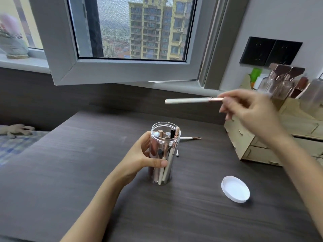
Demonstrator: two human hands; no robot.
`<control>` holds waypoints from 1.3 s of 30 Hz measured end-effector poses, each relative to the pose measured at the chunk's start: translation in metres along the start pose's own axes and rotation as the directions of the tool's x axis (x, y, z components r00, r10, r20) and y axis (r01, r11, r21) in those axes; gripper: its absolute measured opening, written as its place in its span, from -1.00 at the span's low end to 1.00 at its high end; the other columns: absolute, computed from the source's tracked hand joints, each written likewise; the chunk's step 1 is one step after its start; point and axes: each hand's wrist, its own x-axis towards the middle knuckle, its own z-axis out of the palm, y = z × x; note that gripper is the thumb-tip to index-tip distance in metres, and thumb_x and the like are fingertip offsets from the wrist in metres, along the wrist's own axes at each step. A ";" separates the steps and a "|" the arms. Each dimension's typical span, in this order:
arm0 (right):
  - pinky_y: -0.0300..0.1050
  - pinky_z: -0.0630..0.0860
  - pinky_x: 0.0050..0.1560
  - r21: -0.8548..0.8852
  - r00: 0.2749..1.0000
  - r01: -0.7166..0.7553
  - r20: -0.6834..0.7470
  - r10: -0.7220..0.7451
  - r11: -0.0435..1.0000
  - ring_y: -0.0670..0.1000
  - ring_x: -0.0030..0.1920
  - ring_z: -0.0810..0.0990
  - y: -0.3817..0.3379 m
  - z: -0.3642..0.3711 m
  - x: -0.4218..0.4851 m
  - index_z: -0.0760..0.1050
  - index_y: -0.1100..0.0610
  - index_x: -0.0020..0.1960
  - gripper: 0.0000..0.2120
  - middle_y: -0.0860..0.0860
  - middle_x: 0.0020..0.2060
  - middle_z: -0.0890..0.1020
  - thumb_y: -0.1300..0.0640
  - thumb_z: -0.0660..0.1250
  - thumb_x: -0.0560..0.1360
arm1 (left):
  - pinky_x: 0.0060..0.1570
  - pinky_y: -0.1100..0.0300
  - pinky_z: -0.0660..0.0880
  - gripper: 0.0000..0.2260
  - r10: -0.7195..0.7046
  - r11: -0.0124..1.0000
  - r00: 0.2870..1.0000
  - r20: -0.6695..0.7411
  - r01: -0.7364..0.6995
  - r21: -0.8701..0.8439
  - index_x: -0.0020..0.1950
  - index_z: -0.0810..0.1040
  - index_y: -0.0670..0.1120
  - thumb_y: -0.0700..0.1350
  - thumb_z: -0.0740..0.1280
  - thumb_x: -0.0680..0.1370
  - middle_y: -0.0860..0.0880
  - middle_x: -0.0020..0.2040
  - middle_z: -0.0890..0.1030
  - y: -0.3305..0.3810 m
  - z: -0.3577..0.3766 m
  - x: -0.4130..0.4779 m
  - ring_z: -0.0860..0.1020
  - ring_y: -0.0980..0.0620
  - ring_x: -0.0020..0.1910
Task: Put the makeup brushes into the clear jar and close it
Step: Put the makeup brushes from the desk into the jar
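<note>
A tall clear jar (165, 137) stands upright on the dark wood table (87, 154), open at the top, with several makeup brushes and tubes inside. My left hand (141, 158) wraps around its left side. My right hand (248, 109) is raised above and to the right of the jar, pinching a white-handled brush (188, 100) by its rose-gold ferrule; the handle points left and lies level. Another brush (190, 137) rests on the table just behind the jar. A small white-tipped item (177, 153) lies by the jar's right side. The white lid (235, 188) lies on the table at the lower right.
A pale wooden drawer organiser (262, 137) with bottles on top stands at the table's right edge. An open window sash (122, 70) juts out above the table's far side. A bed with a checked cover (15, 142) lies to the left.
</note>
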 end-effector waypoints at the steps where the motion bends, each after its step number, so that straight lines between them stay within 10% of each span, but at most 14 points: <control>1: -0.27 0.52 -0.34 0.076 1.000 0.006 -0.019 -0.005 0.997 -0.02 -0.44 0.53 -0.017 -0.012 -0.002 0.60 0.10 -0.02 -0.85 -0.05 -0.39 0.63 0.26 0.27 0.53 | -0.08 0.31 0.55 -0.37 -0.001 1.000 1.000 -0.002 0.001 -0.001 0.18 0.51 -0.03 -0.22 0.55 0.13 0.08 -0.03 0.69 0.000 0.000 0.000 0.63 0.14 -0.05; 12: -0.44 0.38 -0.32 -0.359 0.874 0.336 0.464 -0.145 0.871 -0.16 -0.38 0.50 -0.092 0.015 0.015 0.64 0.08 -0.21 -0.80 -0.13 -0.42 0.55 0.26 0.27 0.45 | -0.07 0.26 0.57 -0.37 -0.014 1.000 1.000 0.002 0.014 0.002 0.16 0.50 0.00 -0.12 0.55 0.10 0.09 -0.04 0.69 0.003 0.001 -0.001 0.64 0.13 -0.05; 20: 0.11 0.53 0.06 -0.415 0.620 0.472 0.784 0.042 0.778 0.15 -0.03 0.56 -0.074 0.068 0.012 0.61 0.23 -0.07 -0.76 0.13 -0.14 0.62 0.20 0.18 0.49 | -0.06 0.24 0.57 -0.40 -0.005 1.000 1.000 0.003 0.005 0.017 0.14 0.50 0.05 -0.11 0.55 0.12 0.08 -0.01 0.69 0.003 0.002 0.000 0.65 0.10 -0.02; 26: -0.22 0.51 -0.16 -0.101 0.854 0.115 0.518 -0.047 0.988 -0.15 -0.22 0.60 -0.042 0.045 0.028 0.65 0.06 0.01 -0.80 -0.02 -0.16 0.69 0.19 0.25 0.53 | -0.03 0.20 0.57 -0.34 -0.001 1.000 1.000 -0.002 0.001 0.000 0.20 0.50 -0.03 -0.15 0.56 0.11 -0.03 0.06 0.67 0.000 -0.001 0.000 0.64 0.04 0.02; 28: -0.39 0.43 -0.16 -0.232 0.938 0.047 0.344 0.037 0.972 -0.28 -0.23 0.57 -0.001 0.054 0.042 0.65 0.14 0.04 -0.78 0.02 -0.11 0.70 0.23 0.24 0.53 | 0.00 0.18 0.58 -0.35 0.002 1.000 1.000 -0.001 -0.002 -0.002 0.18 0.50 -0.01 -0.14 0.56 0.11 -0.07 0.08 0.66 0.000 -0.001 0.000 0.63 0.03 0.04; 32: -0.07 0.43 0.28 -0.653 0.860 0.027 0.402 0.315 0.757 0.13 0.25 0.52 0.089 0.091 0.044 0.55 0.17 0.21 -0.70 0.13 0.24 0.59 0.25 0.19 0.52 | -0.02 0.23 0.57 -0.38 -0.002 1.000 1.000 0.005 0.002 0.001 0.14 0.52 0.05 -0.14 0.56 0.11 0.03 0.01 0.69 0.000 -0.001 0.001 0.64 0.07 0.00; 39: 0.01 0.43 0.02 -0.805 0.850 0.333 0.482 0.213 0.491 0.17 0.18 0.46 0.135 0.124 0.009 0.46 0.15 0.18 -0.71 0.10 0.15 0.54 0.28 0.06 0.55 | -0.05 0.25 0.57 -0.39 -0.006 1.000 1.000 0.014 0.006 -0.009 0.13 0.52 0.06 -0.15 0.56 0.11 0.08 -0.01 0.69 0.001 0.000 0.002 0.65 0.09 -0.01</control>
